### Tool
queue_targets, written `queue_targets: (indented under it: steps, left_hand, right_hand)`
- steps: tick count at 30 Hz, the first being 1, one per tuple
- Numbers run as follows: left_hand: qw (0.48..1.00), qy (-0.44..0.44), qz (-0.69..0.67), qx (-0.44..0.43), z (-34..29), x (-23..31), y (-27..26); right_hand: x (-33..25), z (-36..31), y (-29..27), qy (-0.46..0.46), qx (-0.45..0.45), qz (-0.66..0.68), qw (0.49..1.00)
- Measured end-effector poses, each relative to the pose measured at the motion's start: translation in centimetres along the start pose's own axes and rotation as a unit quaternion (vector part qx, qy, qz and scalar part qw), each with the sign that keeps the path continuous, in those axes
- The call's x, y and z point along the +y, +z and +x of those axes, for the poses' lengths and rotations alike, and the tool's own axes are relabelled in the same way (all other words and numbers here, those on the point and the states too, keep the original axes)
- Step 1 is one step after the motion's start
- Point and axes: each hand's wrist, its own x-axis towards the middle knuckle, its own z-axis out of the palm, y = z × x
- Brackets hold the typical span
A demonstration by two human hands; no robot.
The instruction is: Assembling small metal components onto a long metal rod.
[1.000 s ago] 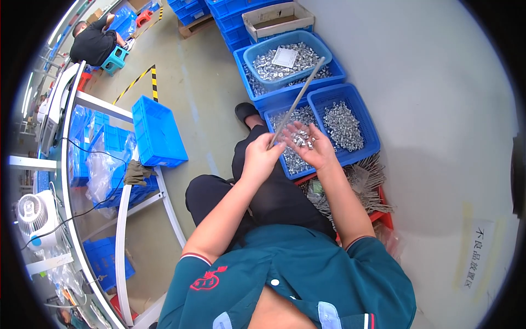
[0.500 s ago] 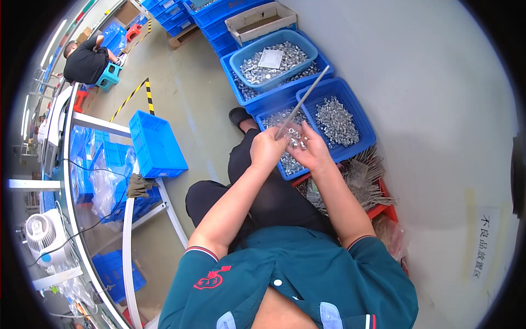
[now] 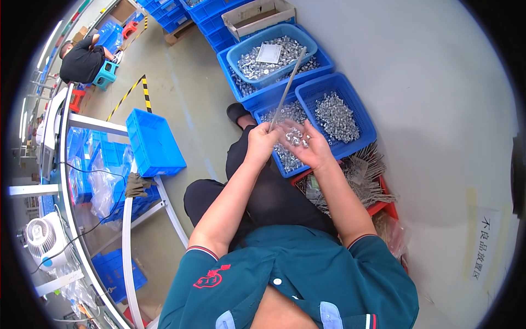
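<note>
My left hand [image 3: 261,143] is closed around the lower end of a long thin metal rod [image 3: 288,85], which slants up and to the right. My right hand [image 3: 315,151] is cupped palm up, with several small silver nut-like metal pieces [image 3: 296,137] resting in it. Both hands are close together over a blue bin [image 3: 290,171] of similar pieces. Whether any piece sits on the rod's lower end cannot be made out. Beside my right hand stands a blue basket [image 3: 364,131] holding a heap of silver pieces [image 3: 336,119].
Farther off, a light blue tub [image 3: 310,50] of metal pieces stands on a larger bin. A red crate [image 3: 390,209] of thin rods [image 3: 361,183] lies near my right forearm. To the left are an empty blue crate [image 3: 156,143], a workbench frame [image 3: 129,257] and a seated person [image 3: 82,61].
The rod has turned more upright, its upper end moving left. My left hand has shifted slightly left, away from the right palm. The right hand stays almost in place.
</note>
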Motion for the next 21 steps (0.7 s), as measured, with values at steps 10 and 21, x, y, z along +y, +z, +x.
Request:
queue_targets:
  steps: [10,21]
  left_hand:
    - [0.973,0.029,0.224,0.047,-0.6,0.9,1.2]
    - [0.985,-0.064,0.155,0.041,0.9,-0.3,2.0]
  right_hand:
    - [0.2,0.3,-0.5,-0.01,0.005,-0.021,1.0]
    - [0.8,1.2,-1.4,-0.023,0.008,-0.123,0.992]
